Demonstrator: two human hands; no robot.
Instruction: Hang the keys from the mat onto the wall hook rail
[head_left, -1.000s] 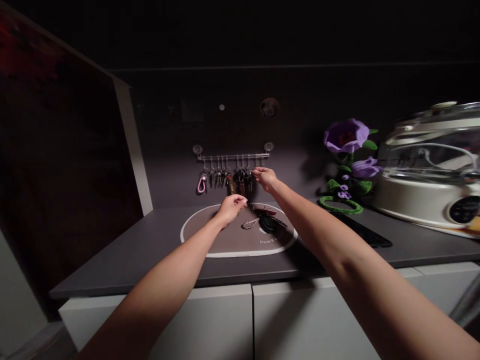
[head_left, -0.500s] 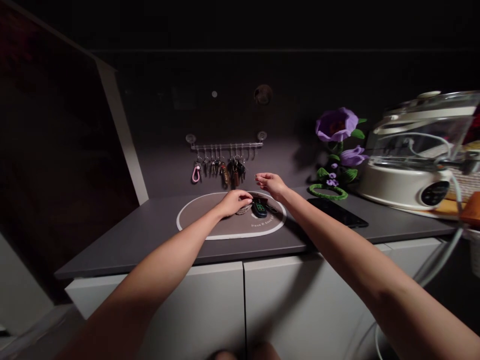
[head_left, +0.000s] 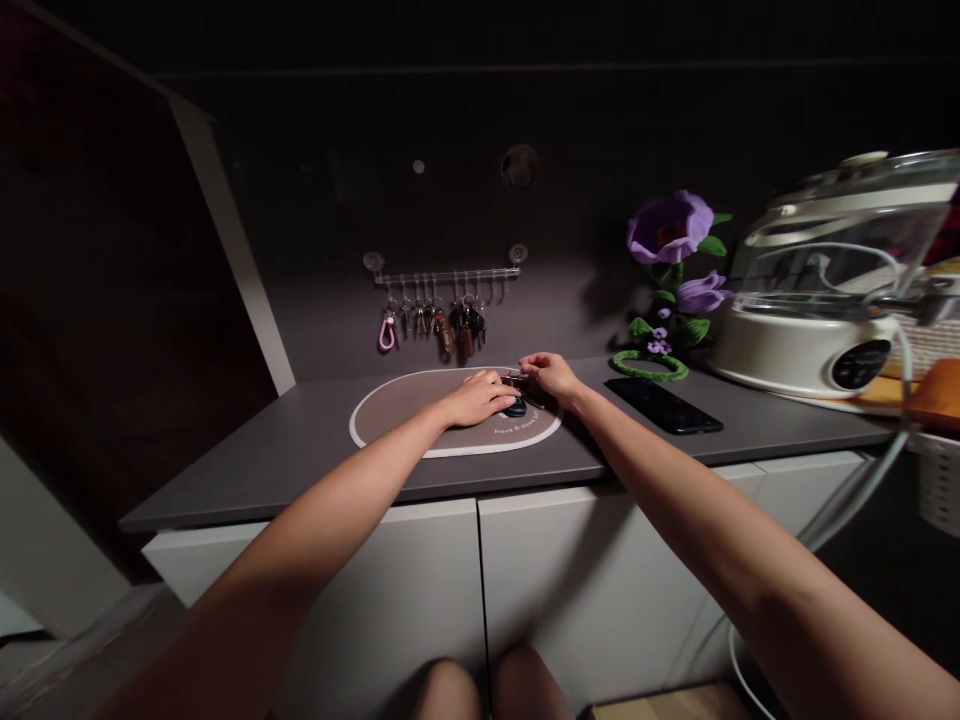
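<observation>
Here, the key fob [head_left: 516, 409] lies partly beneath the left hand [head_left: 478, 398].

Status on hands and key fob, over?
Left hand over key fob, partly hiding it. Right hand close beside, grip unclear. Fob on oval mat. No other obstruction seen.

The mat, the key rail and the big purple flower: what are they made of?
The mat looks like matte rubber or fabric, thin and shineless; hard to tell. The key rail seems glossy clear plastic: the wall shows through. The big purple flower may be fuzzy yarn: its petals look soft and dull.
</observation>
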